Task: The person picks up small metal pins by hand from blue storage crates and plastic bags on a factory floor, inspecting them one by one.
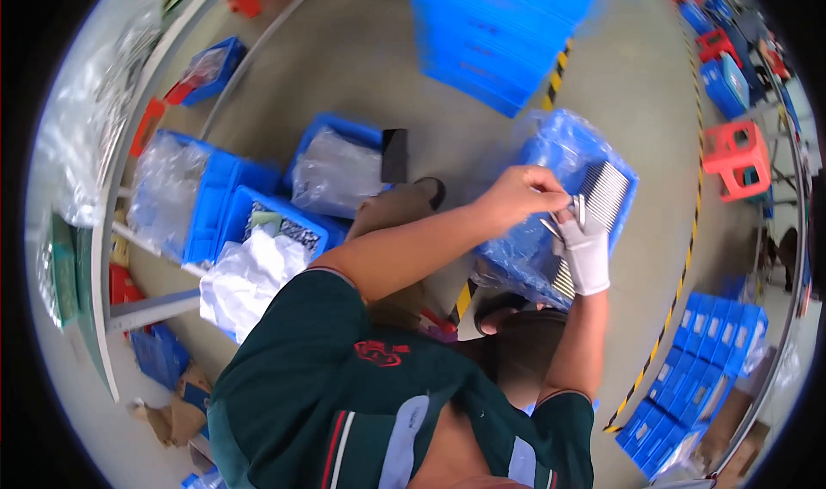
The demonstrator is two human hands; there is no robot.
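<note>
1. I am holding a few slim metal pieces (pixel 579 205) over the lined blue bin (pixel 634 182), in front of me and to the right.
2. My gloved right hand (pixel 588 252) is closing its grip round them, the ends poking out beyond the fingers.
3. My bare left hand (pixel 529 192) is bringing thumb and fingertips nearly together at the pieces' upper ends; I cannot tell whether that grip is holding one.
4. Below, a row of silvery pieces (pixel 607 195) is lying side by side in the bin, with a crumpled blue plastic liner (pixel 516 239) spreading to its left.
5. By my judgement, I am handling pieces two-handed, and a move from here is calling for a steady right grip and a light left pinch.
6. The bin's right wall is running just beside my glove, so sideways room is tight there; more room is opening leftward, above the liner, though its loose folds could be snagging fingers.
7. Beyond, blue stacked crates (pixel 490 42) are standing past the far end, while grey floor (pixel 654 85) is stretching rightward to a striped tape line (pixel 691 252).
</note>
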